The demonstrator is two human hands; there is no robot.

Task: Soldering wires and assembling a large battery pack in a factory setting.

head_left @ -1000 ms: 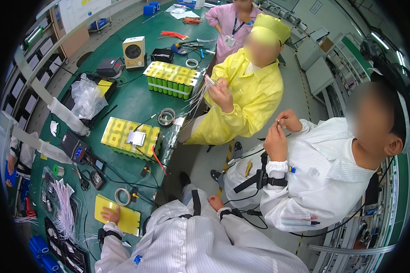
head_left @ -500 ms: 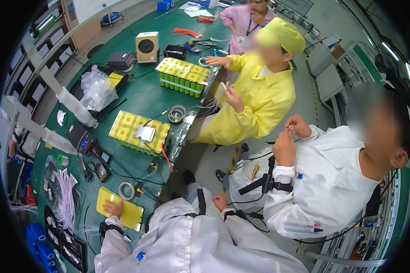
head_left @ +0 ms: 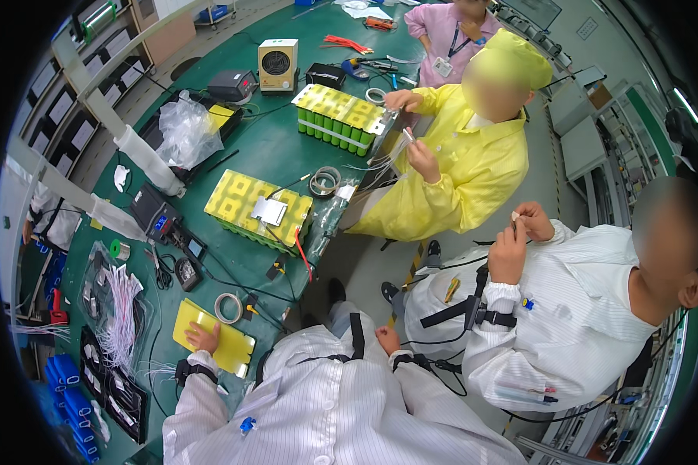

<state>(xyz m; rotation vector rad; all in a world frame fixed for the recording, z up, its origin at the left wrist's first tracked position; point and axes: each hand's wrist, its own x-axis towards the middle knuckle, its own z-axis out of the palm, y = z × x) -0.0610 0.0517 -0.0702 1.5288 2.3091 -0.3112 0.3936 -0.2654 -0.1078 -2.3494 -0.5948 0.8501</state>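
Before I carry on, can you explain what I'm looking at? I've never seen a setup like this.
There is no machine here: a person works with two bare hands. The view comes from a fisheye camera on that person's head, looking down, so straight edges bend. The left hand lies on a yellow sheet on the green table. The right hand is off the table, by the lap; I see nothing held in it. Near the sheet are a tape roll and white wires; farther off stand two yellow-topped packs. The hands at right belong to co-workers, one in yellow, one in white.
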